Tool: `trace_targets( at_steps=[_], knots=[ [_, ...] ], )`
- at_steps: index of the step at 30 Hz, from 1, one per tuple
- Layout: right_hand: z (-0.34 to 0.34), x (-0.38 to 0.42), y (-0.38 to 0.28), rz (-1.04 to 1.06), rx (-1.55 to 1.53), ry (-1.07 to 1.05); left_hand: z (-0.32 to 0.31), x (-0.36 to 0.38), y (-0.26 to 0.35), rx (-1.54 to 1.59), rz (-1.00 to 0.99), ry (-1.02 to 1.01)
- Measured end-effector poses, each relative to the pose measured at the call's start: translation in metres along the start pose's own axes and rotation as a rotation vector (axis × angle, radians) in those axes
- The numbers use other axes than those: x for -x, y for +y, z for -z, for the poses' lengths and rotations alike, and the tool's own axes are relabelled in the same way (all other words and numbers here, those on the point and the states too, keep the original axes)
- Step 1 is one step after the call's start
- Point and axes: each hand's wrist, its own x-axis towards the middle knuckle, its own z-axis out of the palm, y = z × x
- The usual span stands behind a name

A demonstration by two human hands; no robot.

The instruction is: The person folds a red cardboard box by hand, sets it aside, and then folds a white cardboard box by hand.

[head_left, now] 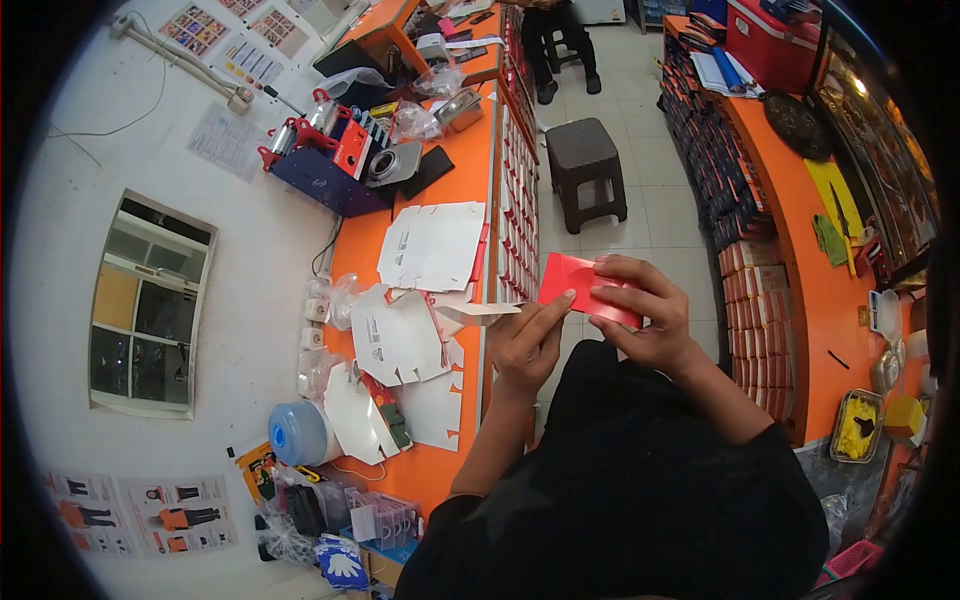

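A red cardboard piece (567, 272) is held up in front of my body, between both hands. My right hand (648, 308) grips its right side, fingers spread over the top face and the thumb at the lower edge. My left hand (527, 345) is closed at its left lower edge, a fingertip pressing on the red face. A pale card flap (482, 311) sticks out leftward beside the left fingers. On the orange counter to the left lie flat white carton blanks, one farther off (433, 245) and one closer (398, 336).
A dark plastic stool (585, 150) stands in the aisle, and a seated person's legs (545, 45) show beyond it. Stacks of folded boxes (755, 325) fill the shelf under the right counter. A blue water jug (297, 434) sits by the left wall.
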Motion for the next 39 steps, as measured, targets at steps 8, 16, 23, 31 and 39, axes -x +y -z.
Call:
trace_targets(
  at_steps=[8, 16, 23, 31, 39],
  knots=[
    [0.002, 0.001, 0.008, -0.102, -0.061, 0.012, 0.010, 0.003, -0.010, 0.050, 0.057, -0.017],
    [-0.016, 0.001, 0.001, -0.002, 0.042, 0.058, 0.001, -0.001, -0.012, 0.135, 0.027, -0.112],
    [-0.031, 0.009, 0.002, -0.210, -0.121, 0.142, -0.016, 0.003, -0.009, -0.072, -0.080, 0.014],
    [-0.063, 0.014, 0.025, -0.414, -0.454, -0.047, -0.016, 0.021, -0.048, -0.130, -0.103, -0.052],
    [-0.084, 0.042, 0.086, -0.740, -0.571, -0.340, 0.063, 0.070, -0.144, -0.392, 0.173, 0.034]
  ],
)
